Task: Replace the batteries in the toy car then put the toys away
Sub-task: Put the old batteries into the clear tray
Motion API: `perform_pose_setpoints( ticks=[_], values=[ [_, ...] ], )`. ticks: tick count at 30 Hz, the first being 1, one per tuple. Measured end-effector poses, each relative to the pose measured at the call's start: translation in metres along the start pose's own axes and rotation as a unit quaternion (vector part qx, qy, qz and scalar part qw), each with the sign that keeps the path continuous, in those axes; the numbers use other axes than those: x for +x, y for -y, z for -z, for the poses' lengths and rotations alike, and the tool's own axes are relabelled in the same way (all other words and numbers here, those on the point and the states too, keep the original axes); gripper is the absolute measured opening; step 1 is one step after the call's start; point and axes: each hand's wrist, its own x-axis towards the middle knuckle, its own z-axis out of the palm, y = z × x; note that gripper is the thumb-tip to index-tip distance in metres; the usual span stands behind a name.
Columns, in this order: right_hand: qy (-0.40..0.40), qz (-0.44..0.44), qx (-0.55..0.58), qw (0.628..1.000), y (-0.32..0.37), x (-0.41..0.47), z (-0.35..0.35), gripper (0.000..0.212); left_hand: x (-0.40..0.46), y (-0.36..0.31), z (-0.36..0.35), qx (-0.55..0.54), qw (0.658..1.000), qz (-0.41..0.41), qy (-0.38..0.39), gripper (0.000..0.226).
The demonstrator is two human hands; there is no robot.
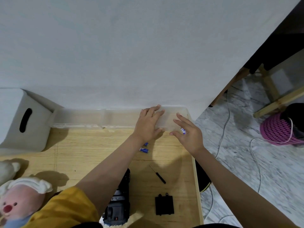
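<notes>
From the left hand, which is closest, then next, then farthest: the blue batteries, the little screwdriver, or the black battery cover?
From the left hand:
1. Blue batteries, on the table just below the wrist.
2. Little screwdriver, farther toward the person, on the right.
3. Black battery cover, near the table's front, beside the toy car.

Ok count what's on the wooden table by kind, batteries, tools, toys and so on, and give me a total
Batteries: 3, two on the table, one in the right hand
Screwdriver: 1
Battery cover: 1
Toy car: 1
Plush toys: 2
Clear box: 1
Grey bin: 1
Total: 10
</notes>
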Motion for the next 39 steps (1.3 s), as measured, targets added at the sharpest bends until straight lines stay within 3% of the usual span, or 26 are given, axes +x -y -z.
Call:
perform_pose_setpoints(
  ticks=[6,14,18,22,28,39],
  values=[
    [-0.007,0.107,-0.097,0.989,0.001,0.0,-0.005,0.044,0.0,0.0,0.0,0.002,1.0,0.0,0.004,0.076],
    [0.025,0.227,-0.292,0.929,-0.002,0.006,-0.003,0.042,0.001,-0.001,0.001,0.0,1.0,-0.007,0.004,0.075],
    [0.087,0.248,-0.41,0.873,0.007,0.013,-0.002,0.053,0.001,-0.001,0.001,-0.001,1.0,-0.009,0.003,0.075],
    [0.114,0.299,-0.509,0.799,0.025,0.02,0.005,0.032,0.0,-0.001,0.002,-0.003,1.0,-0.015,-0.002,0.075],
    [0.132,0.363,-0.553,0.739,0.032,0.024,0.006,0.034,0.001,-0.001,0.004,-0.004,1.0,-0.021,0.0,0.075],
    [0.101,0.401,-0.582,0.701,0.031,0.028,-0.002,0.035,0.0,0.001,0.004,0.0,1.0,-0.022,0.011,0.074]
  ],
)
